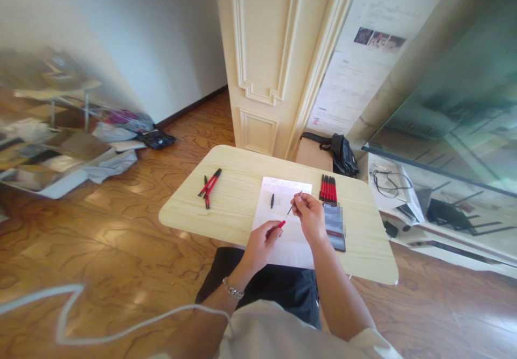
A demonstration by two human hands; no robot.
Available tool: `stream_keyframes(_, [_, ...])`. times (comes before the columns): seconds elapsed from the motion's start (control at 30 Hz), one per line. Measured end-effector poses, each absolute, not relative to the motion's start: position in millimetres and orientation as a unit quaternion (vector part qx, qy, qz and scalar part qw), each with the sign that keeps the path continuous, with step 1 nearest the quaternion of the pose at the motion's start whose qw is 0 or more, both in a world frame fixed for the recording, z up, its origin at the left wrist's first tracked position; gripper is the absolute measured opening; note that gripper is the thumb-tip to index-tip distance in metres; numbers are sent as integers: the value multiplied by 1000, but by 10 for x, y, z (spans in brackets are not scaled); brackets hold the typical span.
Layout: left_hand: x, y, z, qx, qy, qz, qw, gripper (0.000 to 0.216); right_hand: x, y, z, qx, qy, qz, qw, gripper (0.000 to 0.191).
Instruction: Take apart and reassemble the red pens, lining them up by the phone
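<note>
Over a sheet of white paper [264, 208], my left hand [262, 242] is closed on a red pen barrel [281, 224], whose end sticks out past the fingers. My right hand [310, 215] pinches a thin dark pen refill [290, 210], its lower tip close to the barrel's end. Whether the two touch I cannot tell. A black pen part [272, 201] lies on the paper to the left of the refill. Several red and black pens [328, 188] lie side by side at the right. A few more pens [210, 187] lie crossed at the left.
A phone [334, 227] lies beside my right wrist on the pale wooden table [234, 216]. A black bag [343, 154] rests behind the table's right side. A white cable [141, 332] runs across the lower left. Boxes and bags [81, 149] cover the floor at far left.
</note>
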State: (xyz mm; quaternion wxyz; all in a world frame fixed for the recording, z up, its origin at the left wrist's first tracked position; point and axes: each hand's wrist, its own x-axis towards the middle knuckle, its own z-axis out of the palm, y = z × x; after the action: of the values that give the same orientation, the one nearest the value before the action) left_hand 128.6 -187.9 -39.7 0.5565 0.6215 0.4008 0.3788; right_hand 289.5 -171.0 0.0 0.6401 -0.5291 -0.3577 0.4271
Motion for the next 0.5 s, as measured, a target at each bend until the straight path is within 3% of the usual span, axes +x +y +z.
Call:
stream_keyframes(0.17, [1288, -1870, -412, 622, 394, 380, 560, 31, 2877, -1740, -31, -527, -369, 427, 635, 27])
stream_keyframes(0.5, [1313, -1839, -495, 592, 366, 372, 614, 31, 2787, -1923, -223, -569, -447, 440, 531, 26])
